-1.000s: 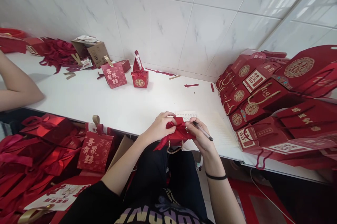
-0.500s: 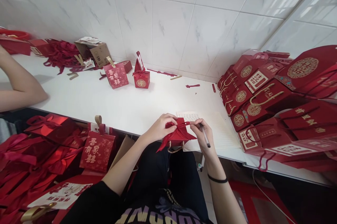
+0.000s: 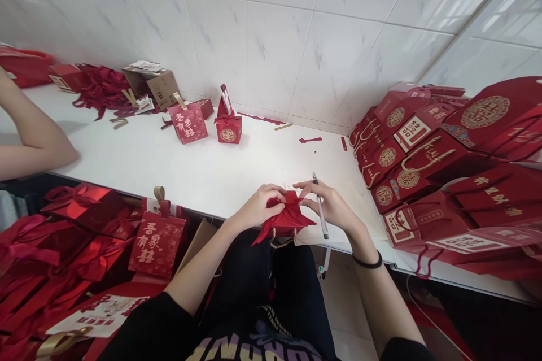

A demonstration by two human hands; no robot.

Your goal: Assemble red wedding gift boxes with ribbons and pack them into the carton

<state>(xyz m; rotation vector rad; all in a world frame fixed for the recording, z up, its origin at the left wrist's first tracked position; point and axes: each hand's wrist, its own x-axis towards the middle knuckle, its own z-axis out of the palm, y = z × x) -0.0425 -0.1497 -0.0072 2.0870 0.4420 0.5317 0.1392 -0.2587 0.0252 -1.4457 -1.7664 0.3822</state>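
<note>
At the table's front edge sits a small red gift bag [image 3: 283, 232] with a twisted cord handle. A red ribbon [image 3: 291, 215] is tied in a bow on it, its tails spread to both sides. My left hand [image 3: 259, 207] is closed on the ribbon's left part. On the other side, my right hand [image 3: 332, 205] has its fingertips at the bow's right loop, and a pen [image 3: 320, 209] is tucked between its fingers. Under the hands lies a sheet of paper [image 3: 368, 214] with handwriting, partly covered.
Red gift bags [image 3: 427, 163] crowd the right side. A red card [image 3: 188, 124] and a small red box [image 3: 229, 129] stand at the back. Red ribbon-tied boxes [image 3: 84, 208] fill the lower left. Another person's arm [image 3: 38, 129] rests at the left edge.
My right hand has turned, its wrist swinging out to the right, and the pen now points up. The left hand keeps its grip on the ribbon in the same place.
</note>
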